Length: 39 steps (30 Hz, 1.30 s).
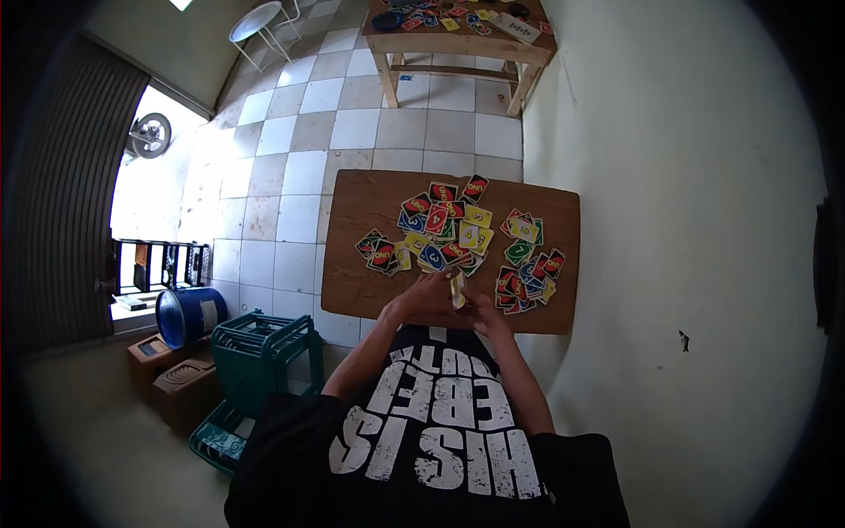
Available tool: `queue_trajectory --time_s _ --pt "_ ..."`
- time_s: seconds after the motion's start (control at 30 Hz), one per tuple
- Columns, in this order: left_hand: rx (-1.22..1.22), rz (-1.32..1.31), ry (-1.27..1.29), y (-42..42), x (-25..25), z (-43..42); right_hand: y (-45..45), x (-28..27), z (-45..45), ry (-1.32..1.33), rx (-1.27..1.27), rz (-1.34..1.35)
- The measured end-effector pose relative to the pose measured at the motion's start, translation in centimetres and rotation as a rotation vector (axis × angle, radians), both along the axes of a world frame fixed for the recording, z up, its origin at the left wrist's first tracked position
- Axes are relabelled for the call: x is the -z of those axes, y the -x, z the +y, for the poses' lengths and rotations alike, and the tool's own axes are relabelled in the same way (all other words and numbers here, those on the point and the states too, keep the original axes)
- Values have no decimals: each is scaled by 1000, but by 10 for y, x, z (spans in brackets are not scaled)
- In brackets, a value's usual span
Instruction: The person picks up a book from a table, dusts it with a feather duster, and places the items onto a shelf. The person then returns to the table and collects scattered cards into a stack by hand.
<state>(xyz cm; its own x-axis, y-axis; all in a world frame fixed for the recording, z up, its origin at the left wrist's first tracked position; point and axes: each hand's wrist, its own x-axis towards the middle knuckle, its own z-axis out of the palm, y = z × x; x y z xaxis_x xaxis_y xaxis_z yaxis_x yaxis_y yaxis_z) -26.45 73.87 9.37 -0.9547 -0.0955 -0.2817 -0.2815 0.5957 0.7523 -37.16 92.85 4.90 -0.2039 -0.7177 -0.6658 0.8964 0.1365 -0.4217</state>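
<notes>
Close to the near edge of the brown wooden table (352, 290), a small stack of yellow-faced Uno cards (458, 290) is held between both hands. My right hand (481, 313) is closed on its right side. From the left, my left hand (426, 296) reaches over with its fingers closed at the stack's left edge. Just beyond the hands spreads a loose heap of Uno cards (437, 220), some face up, some black backs. A smaller pile (382, 253) lies left of it. To the right lie more cards, with a green seven (519, 253) between two piles.
A wooden table (458, 44) with more scattered cards stands at the far end. Green stacked plastic stools (264, 352), a blue drum (189, 317) and brown boxes (185, 392) are on the left. A pale wall (669, 220) runs along the right. A white round stool (255, 22) is far left.
</notes>
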Motion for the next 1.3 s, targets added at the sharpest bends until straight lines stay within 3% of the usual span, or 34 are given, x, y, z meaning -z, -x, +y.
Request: queue_trajectory --time_s 0.07,0.17,0.23,0.47,0.67,0.83,1.07,1.17,1.3 --pt "-47 -45 -96 -2 17 -12 1 0 7 -79 103 27" --pt "-138 -213 -19 6 38 -35 2 -7 16 -108 199 32" --pt "-188 -148 67 12 60 -45 -7 -13 19 -98 263 34" --pt "-123 -12 443 39 70 -59 -48 -26 19 -73 516 2" --pt "-187 -208 419 41 66 -67 -62 -32 8 -73 492 5" --pt "-281 -243 304 25 80 -86 -52 -31 -3 -30 440 35" --pt "-506 -241 114 5 54 -101 -37 -26 -24 15 362 4" --pt "-524 -70 77 -5 49 -102 -28 -16 -33 22 317 17" --pt "-514 -102 -348 -7 26 -95 -21 -8 -47 13 295 29"
